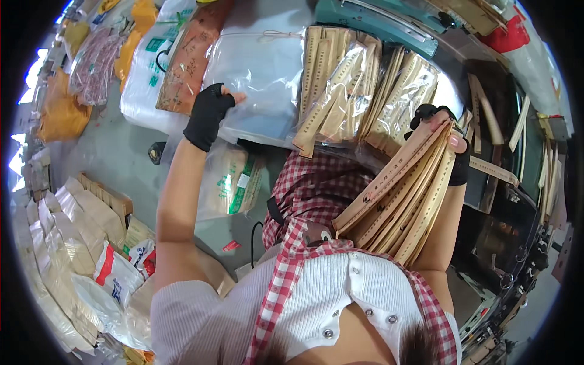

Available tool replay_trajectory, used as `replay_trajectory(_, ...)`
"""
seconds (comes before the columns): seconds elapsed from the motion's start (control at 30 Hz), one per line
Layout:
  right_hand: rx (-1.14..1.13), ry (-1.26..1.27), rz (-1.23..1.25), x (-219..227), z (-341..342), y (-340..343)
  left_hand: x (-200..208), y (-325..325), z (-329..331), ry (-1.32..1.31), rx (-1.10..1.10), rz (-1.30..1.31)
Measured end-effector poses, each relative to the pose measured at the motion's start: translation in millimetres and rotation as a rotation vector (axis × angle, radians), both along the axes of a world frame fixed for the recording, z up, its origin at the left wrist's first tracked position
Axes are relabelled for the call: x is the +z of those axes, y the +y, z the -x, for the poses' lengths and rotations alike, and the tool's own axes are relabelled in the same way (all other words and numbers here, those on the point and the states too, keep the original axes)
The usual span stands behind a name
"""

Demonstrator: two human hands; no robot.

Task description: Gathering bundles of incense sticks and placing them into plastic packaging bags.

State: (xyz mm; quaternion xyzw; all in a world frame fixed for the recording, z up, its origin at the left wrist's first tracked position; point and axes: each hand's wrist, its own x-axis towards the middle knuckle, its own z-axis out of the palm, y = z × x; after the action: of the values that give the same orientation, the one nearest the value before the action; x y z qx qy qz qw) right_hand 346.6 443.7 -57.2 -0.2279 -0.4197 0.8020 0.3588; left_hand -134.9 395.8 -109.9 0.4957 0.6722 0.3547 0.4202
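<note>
My left hand (210, 112), in a black fingerless glove, is at the left edge of a stack of clear plastic bags (261, 67). Its fingers are drawn together, fingertips against the plastic; what they pinch, if anything, is hidden. On the right, my right hand (443, 131), gloved the same way, grips one end of a thick bundle of long flat tan strips (398, 194) with small printed marks. The bundle fans out and hangs down toward my chest. Beyond the hands lie two clear-bagged packs of similar strips, a left pack (340, 88) and a right pack (401, 100).
A reddish-brown board (191, 61) and a white plastic bag (149, 85) lie beyond my left hand. A teal case (380, 27) stands at the back. Loose strips (486, 170) lie right of my right hand. Packed bags (79, 231) fill the lower left, above the grey floor (121, 152).
</note>
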Motion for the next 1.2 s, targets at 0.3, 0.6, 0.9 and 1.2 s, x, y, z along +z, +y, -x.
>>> replay_trajectory(0.3, 0.025, -0.024, -0.055, -10, 1, 8, 41, 2, -14, -0.17, -0.178, 0.157)
replay_trajectory(0.6, -0.027, -0.204, -0.15, 7, 14, 4, 22, 25, -21, -0.175, -0.547, 0.185)
replay_trajectory(0.9, -0.036, -0.157, -0.037, 11, 9, 5, 96, 37, -48, -0.168, -0.067, -0.17)
replay_trajectory(1.2, 0.045, -0.139, -0.31, 30, 62, 9, 104, 48, -227, -0.32, -0.212, -0.454)
